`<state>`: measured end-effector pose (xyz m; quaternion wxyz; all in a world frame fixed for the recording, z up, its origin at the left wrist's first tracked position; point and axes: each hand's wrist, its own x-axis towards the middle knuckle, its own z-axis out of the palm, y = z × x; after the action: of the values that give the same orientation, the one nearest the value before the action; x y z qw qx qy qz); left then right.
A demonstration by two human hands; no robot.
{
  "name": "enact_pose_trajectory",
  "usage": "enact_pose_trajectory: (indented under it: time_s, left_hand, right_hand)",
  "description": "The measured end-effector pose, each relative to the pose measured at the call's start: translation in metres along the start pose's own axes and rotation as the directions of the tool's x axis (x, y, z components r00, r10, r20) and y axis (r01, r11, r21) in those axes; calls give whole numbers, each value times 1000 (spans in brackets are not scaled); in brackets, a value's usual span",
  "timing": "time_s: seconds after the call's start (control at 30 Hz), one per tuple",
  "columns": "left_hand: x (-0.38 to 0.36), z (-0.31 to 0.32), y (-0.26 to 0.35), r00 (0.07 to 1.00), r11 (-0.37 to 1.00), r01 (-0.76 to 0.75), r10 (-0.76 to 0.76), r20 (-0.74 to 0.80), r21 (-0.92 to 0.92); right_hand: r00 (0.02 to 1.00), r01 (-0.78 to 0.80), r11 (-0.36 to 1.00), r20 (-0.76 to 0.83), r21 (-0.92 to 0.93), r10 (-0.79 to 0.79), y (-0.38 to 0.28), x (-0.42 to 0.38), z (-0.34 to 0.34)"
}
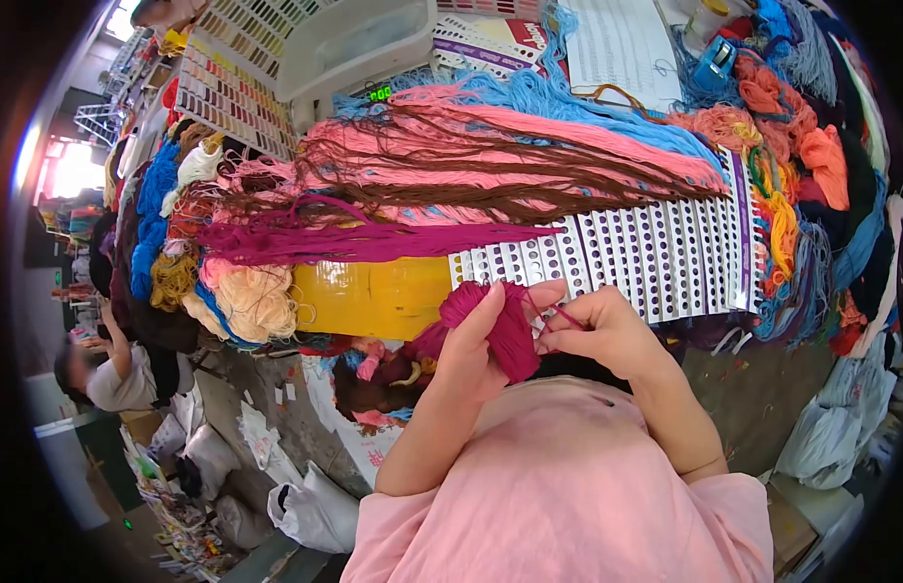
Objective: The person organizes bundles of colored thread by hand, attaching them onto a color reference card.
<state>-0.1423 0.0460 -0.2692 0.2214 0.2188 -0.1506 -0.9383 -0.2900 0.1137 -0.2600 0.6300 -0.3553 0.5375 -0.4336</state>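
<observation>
A bundle of magenta thread (pixel 514 335) is gripped in my left hand (pixel 478 340), in front of my body at the table's edge. My right hand (pixel 607 330) is just to its right, its thumb and fingers pinched on a strand of the same thread that runs from the bundle. Beyond my hands, several white punched thread cards (pixel 626 257) lie side by side. Magenta threads (pixel 374 243) are spread to the left with their right ends on the cards. Brown threads (pixel 568 199) and pink threads (pixel 451 121) lie behind them, also reaching the cards.
A yellow surface (pixel 374 296) shows near the front edge. Cream yarn (pixel 252 301) and blue yarn (pixel 152 233) are heaped at left. Behind stand a white plastic bin (pixel 359 49) and colour sample cards (pixel 238 92). A blue tape dispenser (pixel 714 63) is at right. Another person (pixel 121 374) is far left.
</observation>
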Motion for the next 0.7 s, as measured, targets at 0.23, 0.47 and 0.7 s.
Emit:
enact_pose_trajectory:
  time_s: [0.23,0.47,0.7]
  left_hand:
    - [0,6,4,1000,1000,7,-8,-22,-28]
    - [-5,5,8,996,970,11,12,-94,244]
    - [-88,-184,115,857,534,-513,273,-438,-672]
  right_hand:
    - [999,50,941,-6,336,-50,-1,-3,-1]
    - [986,68,805,83,589,-144,-2,-13,-10]
    - [888,396,407,-230,823,-398,-13,-68,-129]
